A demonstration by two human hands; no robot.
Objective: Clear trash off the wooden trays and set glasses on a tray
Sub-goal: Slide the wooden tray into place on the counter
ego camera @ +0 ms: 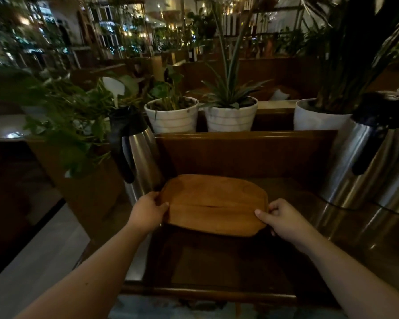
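A person grips a bare wooden tray [213, 203] by both short ends, left hand [148, 209] and right hand [283, 221] each clamped on its rim, keeping it level above a dark counter [217, 261] between two steel flasks [138, 153].

Tray [213, 203] hemmed between steel flasks [139, 153]

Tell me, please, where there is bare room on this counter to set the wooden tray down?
Bare dark counter lies between the wooden tray and the near edge. Crowded: steel jug beside the left hand, steel urns past the right hand.
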